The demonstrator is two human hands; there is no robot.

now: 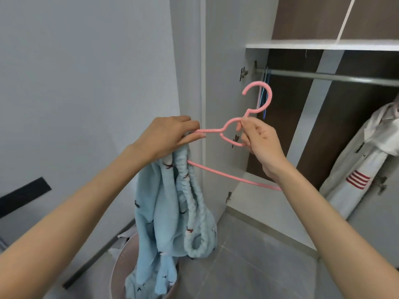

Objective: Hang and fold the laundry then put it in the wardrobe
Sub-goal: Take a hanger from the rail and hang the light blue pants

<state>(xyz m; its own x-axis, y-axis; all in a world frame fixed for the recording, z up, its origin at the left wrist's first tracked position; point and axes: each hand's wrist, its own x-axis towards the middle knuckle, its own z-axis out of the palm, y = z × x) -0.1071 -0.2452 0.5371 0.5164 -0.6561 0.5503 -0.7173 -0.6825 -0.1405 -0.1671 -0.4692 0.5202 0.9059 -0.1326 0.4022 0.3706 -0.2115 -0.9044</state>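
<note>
while the pale blue fleece garment (159,212) is hanging in a bunch from the left end of the pink hanger (226,175), the left hand (170,134) is curling its fingers round that end and the gathered top of the cloth together, and the right hand (259,145) is pinching the looped neck of the hanger between thumb and fingertips, just under the hook. the garment is trailing straight down, its lower end dipping into the round basket (121,264) on the floor, in front of the open wardrobe, whose rail (323,77) is running above and to the right, with a white garment (356,165) hanging inside at the right. the fleece is looking soft, thick and limp, light enough for one hand but bulky, so it is likely to be sagging and sliding off a thin, smooth plastic arm unless it is spread evenly. the ruched band (194,203) is seeming the firmest place to take hold, giving the fingers a ridge. the hanger is looking light and a little springy, so gripping it at the neck is probably the steadiest way of working the cloth along.
</note>
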